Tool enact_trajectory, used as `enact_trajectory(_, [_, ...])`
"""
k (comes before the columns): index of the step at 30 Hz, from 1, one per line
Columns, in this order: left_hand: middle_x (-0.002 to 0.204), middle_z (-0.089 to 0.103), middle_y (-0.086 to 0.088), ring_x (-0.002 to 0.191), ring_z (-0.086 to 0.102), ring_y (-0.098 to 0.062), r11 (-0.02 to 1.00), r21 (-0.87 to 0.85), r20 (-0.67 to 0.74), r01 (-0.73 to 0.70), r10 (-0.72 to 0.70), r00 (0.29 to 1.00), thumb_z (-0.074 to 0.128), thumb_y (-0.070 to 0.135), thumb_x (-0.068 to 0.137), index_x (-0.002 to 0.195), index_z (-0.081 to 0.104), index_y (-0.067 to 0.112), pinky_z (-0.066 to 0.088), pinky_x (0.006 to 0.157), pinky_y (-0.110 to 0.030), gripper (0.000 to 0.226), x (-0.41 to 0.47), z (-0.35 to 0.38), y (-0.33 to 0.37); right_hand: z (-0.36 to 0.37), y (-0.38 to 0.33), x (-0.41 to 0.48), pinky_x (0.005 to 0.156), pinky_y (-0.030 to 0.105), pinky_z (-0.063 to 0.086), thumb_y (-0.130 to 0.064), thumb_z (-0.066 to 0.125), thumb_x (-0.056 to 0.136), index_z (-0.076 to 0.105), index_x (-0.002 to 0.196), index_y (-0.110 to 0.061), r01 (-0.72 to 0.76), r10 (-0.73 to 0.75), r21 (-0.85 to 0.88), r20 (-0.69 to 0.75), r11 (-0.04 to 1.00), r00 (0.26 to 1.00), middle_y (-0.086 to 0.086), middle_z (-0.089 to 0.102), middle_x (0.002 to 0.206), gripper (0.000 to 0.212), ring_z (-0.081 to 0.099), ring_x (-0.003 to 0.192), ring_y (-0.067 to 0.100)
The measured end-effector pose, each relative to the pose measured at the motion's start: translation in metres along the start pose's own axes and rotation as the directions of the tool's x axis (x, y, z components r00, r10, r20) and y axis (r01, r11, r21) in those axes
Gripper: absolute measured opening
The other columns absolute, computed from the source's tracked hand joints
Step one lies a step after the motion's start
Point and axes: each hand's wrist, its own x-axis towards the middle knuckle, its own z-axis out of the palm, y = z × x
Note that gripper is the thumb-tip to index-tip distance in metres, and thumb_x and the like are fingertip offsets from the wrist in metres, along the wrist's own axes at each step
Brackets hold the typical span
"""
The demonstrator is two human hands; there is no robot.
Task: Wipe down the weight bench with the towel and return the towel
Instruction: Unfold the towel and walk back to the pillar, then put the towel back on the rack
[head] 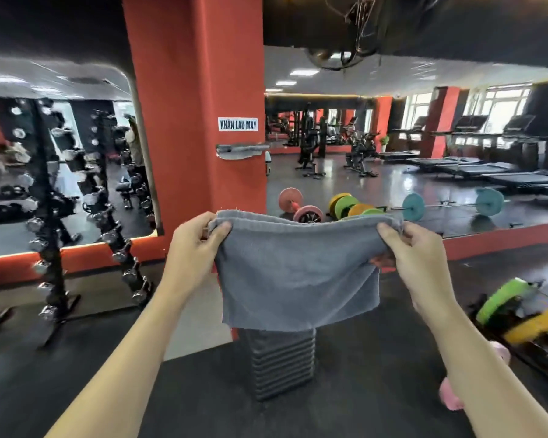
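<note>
A grey towel (295, 273) hangs spread out in front of me, held by its two upper corners. My left hand (193, 245) pinches the left corner and my right hand (415, 251) grips the right corner. Ahead, on the red pillar (193, 105), a metal towel bar (234, 149) carries another grey cloth (241, 154) under a white printed label (238, 124). The weight bench is not in view.
A stack of black step platforms (282, 361) stands on the floor below the towel. Dumbbell racks (54, 248) stand at the left by a mirror. Coloured barbell plates (516, 311) lie at the right, with more reflected in the wall mirror (424, 137).
</note>
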Motion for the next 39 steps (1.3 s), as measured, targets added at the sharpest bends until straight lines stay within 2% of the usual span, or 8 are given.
enact_trajectory(5, [0.063,0.036,-0.004,0.058,0.032,-0.014,0.998,-0.057,-0.011,0.028,-0.028,1.000,0.058,0.030,0.099,0.073,0.044,-0.005,0.023,0.055,-0.032,0.045,0.097,0.044,-0.067,0.061,0.058,0.109,0.062,0.055,0.061,-0.026,0.065,0.095,0.065,0.081,0.003,0.023,-0.026,0.069,0.050,0.997,0.998,0.022,0.063,0.064,0.032,0.066,0.052,0.032])
enact_trajectory(9, [0.071,0.054,-0.023,0.067,0.046,-0.022,0.993,-0.097,-0.035,0.073,-0.077,0.996,0.061,0.049,0.089,0.091,0.057,-0.008,0.042,0.054,-0.048,0.057,0.181,0.082,-0.117,0.112,0.100,0.208,0.058,0.052,0.061,-0.027,0.066,0.093,0.064,0.086,0.007,0.039,-0.050,0.120,0.083,0.992,0.995,0.028,0.064,0.067,0.035,0.067,0.049,0.031])
enact_trajectory(11, [0.076,0.058,-0.018,0.072,0.048,-0.022,0.988,-0.111,-0.056,0.111,-0.117,0.992,0.061,0.054,0.085,0.095,0.060,-0.005,0.045,0.059,-0.044,0.060,0.225,0.099,-0.136,0.139,0.114,0.262,0.057,0.052,0.060,-0.027,0.065,0.094,0.067,0.082,-0.001,0.034,-0.047,0.116,0.107,0.993,0.993,0.017,0.064,0.061,0.028,0.067,0.049,0.032])
enact_trajectory(16, [0.053,0.042,0.016,0.051,0.034,-0.005,0.991,-0.069,-0.152,0.117,-0.126,0.980,0.060,0.028,0.099,0.085,0.062,-0.001,0.025,0.051,-0.030,0.032,0.335,0.131,-0.179,0.202,0.136,0.387,0.035,0.023,0.041,-0.024,0.064,0.096,0.070,0.091,-0.003,0.076,-0.090,0.089,0.160,0.993,0.983,0.007,0.061,0.059,0.022,0.057,0.035,0.015])
enact_trajectory(25, [0.060,0.050,0.005,0.053,0.042,-0.010,0.992,-0.077,-0.229,0.096,-0.111,0.967,0.062,0.029,0.098,0.076,0.067,0.011,0.032,0.049,-0.023,0.028,0.525,0.157,-0.291,0.335,0.173,0.554,0.035,0.024,0.047,-0.022,0.065,0.096,0.067,0.080,-0.011,0.110,-0.143,0.178,0.183,0.978,0.973,0.011,0.062,0.057,0.020,0.059,0.036,0.016])
enact_trajectory(29, [0.079,0.054,-0.007,0.071,0.047,-0.021,0.989,-0.143,-0.243,0.048,-0.082,0.967,0.063,0.032,0.094,0.088,0.070,0.008,0.037,0.061,-0.037,0.025,0.623,0.160,-0.341,0.413,0.179,0.636,0.036,0.023,0.049,-0.022,0.065,0.095,0.067,0.084,-0.005,0.127,-0.160,0.222,0.138,0.967,0.977,0.011,0.059,0.056,0.021,0.058,0.034,0.015])
enact_trajectory(34, [0.056,0.037,0.000,0.034,0.034,-0.005,0.998,-0.052,-0.311,0.018,-0.034,0.950,0.059,0.022,0.099,0.070,0.057,0.015,0.029,0.037,-0.017,0.030,0.746,0.158,-0.385,0.505,0.169,0.746,0.042,0.025,0.053,-0.024,0.066,0.094,0.064,0.083,-0.008,0.146,-0.181,0.287,0.101,0.947,0.978,0.014,0.063,0.073,0.019,0.061,0.036,0.014])
enact_trajectory(39, [0.057,0.046,-0.005,0.026,0.042,-0.004,1.000,0.004,-0.339,-0.005,0.006,0.941,0.057,0.017,0.101,0.084,0.060,0.007,0.035,0.030,-0.020,0.019,0.837,0.163,-0.426,0.575,0.180,0.832,0.049,0.027,0.058,-0.022,0.064,0.096,0.063,0.084,-0.010,0.106,-0.166,0.352,0.145,0.930,0.976,0.017,0.069,0.086,0.017,0.069,0.046,0.019])
